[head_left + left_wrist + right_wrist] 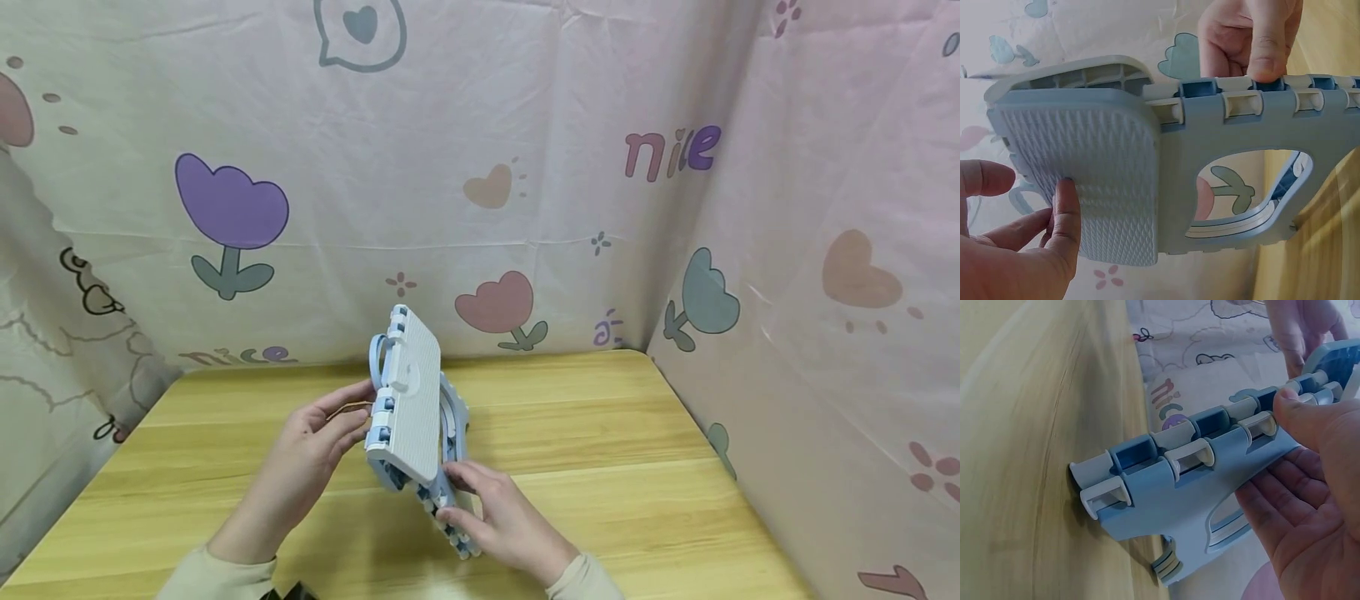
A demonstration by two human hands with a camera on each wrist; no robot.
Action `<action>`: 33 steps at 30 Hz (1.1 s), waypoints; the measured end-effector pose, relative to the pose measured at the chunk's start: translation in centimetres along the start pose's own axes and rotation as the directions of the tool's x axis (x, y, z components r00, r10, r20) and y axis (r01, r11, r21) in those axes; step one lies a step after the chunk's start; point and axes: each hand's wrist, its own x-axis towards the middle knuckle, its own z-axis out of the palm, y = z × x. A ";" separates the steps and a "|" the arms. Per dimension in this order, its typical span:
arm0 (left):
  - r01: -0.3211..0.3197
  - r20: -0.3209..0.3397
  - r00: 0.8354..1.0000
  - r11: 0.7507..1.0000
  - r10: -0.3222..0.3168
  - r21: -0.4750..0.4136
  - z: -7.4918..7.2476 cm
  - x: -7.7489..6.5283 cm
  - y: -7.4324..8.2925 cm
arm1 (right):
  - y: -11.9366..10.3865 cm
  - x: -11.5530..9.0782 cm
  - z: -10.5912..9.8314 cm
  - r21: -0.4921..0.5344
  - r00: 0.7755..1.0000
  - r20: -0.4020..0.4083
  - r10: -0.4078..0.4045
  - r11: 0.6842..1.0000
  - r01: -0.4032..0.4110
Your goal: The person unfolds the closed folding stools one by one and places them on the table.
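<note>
A blue-and-white folding step stool [414,400] stands partly folded over the table, its ribbed top bent in two halves. In the left wrist view, fingers of my left hand [300,454] press on the blue textured half of the top [1113,169], with the thumb apart from it. My right hand [510,517] grips the stool's side at the hinged edge. From the right wrist view, its thumb lies over the hinges and its fingers go under the blue leg panel [1200,494], which has a large cut-out. One end of the legs is down at the tabletop.
The wood-grain table [600,467] extends around the stool. Behind it hangs a pale curtain [375,150] printed with flowers and hearts, and more curtain closes off both sides. A small black object [300,592] shows at the bottom edge near the left sleeve.
</note>
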 end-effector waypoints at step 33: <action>-0.277 0.086 0.960 0.941 0.265 0.196 4.4 0.3 -1.7 | 2.1 -0.3 0.7 0.332 0.992 -0.033 0.119 0.938 -0.101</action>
